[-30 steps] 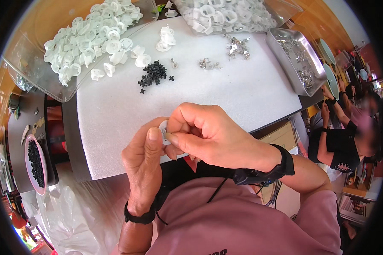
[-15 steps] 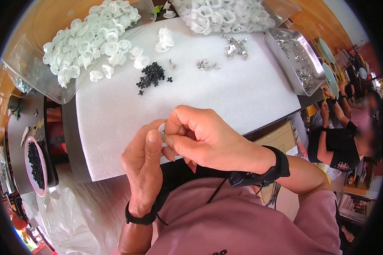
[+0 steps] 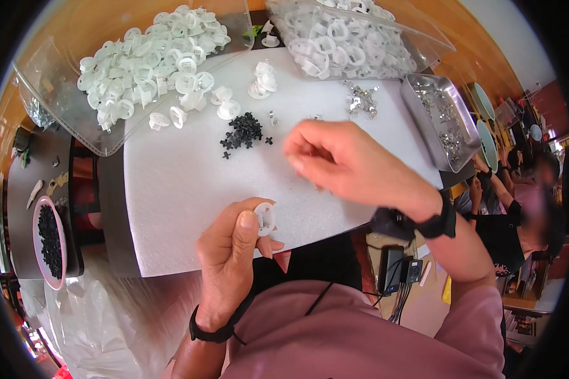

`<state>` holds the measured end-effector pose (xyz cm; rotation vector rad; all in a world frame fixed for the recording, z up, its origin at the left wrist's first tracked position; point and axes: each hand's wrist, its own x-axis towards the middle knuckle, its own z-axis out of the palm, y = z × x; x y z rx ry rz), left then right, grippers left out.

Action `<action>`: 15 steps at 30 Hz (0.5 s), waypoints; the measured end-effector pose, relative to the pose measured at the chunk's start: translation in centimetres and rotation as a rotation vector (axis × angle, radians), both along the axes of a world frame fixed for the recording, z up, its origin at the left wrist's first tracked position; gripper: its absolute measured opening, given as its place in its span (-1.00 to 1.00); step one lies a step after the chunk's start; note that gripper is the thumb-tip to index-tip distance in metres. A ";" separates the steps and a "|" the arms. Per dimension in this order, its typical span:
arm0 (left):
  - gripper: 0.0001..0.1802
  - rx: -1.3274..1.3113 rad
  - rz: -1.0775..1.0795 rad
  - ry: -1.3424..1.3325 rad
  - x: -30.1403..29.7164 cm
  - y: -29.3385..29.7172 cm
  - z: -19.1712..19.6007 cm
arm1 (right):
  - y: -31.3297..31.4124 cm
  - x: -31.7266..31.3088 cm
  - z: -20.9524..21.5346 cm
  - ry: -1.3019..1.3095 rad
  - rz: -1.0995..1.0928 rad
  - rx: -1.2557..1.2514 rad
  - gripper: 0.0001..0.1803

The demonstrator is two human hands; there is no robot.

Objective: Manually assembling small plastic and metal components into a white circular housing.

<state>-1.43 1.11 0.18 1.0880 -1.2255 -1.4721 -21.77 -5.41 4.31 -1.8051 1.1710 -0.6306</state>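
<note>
My left hand (image 3: 231,243) grips a white round plastic part (image 3: 266,219), a ring with an opening in it, between thumb and fingers near the mat's front edge. Apart from it, my right hand (image 3: 344,161) hovers over the white foam mat (image 3: 177,215); its curled fingers are smeared by motion, and whether they hold anything is unclear. Just beyond that hand lie small metal clips (image 3: 316,117), partly hidden by it. A pile of small black cross-shaped pieces (image 3: 244,131) sits to its left, with a single metal clip (image 3: 273,118) close by.
A clear tray (image 3: 101,149) of white plastic parts stands far left, a clear bag (image 3: 354,47) of them at the back. More clips (image 3: 362,100) lie beside a metal tray (image 3: 411,101). A pink bowl (image 3: 61,284) holds black pieces. Another person (image 3: 506,234) sits at right.
My right hand has left the white part and moved away to the right and farther over the mat. My left hand still holds the part, and the view has shifted slightly.
</note>
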 end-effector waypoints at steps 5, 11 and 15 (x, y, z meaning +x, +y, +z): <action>-0.56 -0.014 -0.023 -0.007 0.0 -0.2 0.1 | -3.6 0.8 -1.3 0.464 0.116 -0.421 -0.88; -0.45 -0.026 -0.010 -0.067 -0.3 -0.3 0.3 | -4.2 2.1 -2.3 0.634 0.170 -0.511 -0.91; -0.45 -0.014 -0.002 -0.050 -0.2 -0.3 0.3 | -4.2 2.4 -1.7 0.713 0.159 -0.474 -0.86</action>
